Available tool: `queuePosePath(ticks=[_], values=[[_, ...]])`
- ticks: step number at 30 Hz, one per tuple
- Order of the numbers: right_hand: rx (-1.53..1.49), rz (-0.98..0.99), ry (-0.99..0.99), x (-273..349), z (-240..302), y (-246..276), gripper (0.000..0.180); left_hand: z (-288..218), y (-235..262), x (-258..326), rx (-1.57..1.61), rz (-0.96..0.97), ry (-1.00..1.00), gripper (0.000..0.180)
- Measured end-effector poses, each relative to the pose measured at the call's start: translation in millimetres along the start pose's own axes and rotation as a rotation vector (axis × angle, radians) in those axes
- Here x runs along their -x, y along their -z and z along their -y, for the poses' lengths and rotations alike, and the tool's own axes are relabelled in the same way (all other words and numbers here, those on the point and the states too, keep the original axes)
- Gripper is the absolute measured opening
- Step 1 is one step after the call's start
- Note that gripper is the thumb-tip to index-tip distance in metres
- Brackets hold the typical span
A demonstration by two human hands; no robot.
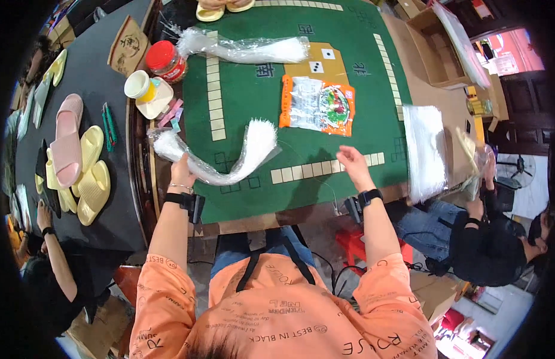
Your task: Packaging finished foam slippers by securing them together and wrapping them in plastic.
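Curving across the near left of the green table mat [241, 90] is a bundle of thin white plastic strands [262, 140], partly wrapped in clear film. My left hand [182, 172] is closed round the film-covered part, left of the bundle's bend. To the right, my right hand [353, 163] is over the near row of printed tiles, its fingers curled together. Whether a fine strand is pinched there is too small to tell. A second wrapped bundle [247, 49] lies farther back. An orange printed packet [318, 106] rests flat near the mat's middle.
A red-lidded jar [165, 61] and a white-and-yellow cup [140, 87] stand at the left edge. Clear plastic bags [426, 152] lie on the right side. Slippers [80, 152] cover part of the dark left table. Other people sit at both sides.
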State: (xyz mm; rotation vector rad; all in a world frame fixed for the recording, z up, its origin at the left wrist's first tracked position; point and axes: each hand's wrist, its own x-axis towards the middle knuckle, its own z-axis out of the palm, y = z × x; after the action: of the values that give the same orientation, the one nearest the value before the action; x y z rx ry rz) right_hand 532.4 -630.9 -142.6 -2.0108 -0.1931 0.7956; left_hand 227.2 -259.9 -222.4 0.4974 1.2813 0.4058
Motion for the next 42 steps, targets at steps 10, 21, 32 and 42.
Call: queuePosePath(ticks=[10,21,32,42], values=[[0.636,-0.118,0.267,46,-47,-64,0.018,10,-37,53,-0.344,-0.036,0.278,0.038],[0.326,-0.166,0.287,-4,-13,-126,0.017,-12,-7,71,-0.544,-0.203,0.073,0.049],[-1.199,-0.142,-0.319,-118,-51,-77,0.017,18,40,158,-0.27,0.048,-0.007,0.018],[-0.877,-0.278,0.057,-99,32,-81,0.009,17,56,188,-0.086,0.126,-0.062,0.015]])
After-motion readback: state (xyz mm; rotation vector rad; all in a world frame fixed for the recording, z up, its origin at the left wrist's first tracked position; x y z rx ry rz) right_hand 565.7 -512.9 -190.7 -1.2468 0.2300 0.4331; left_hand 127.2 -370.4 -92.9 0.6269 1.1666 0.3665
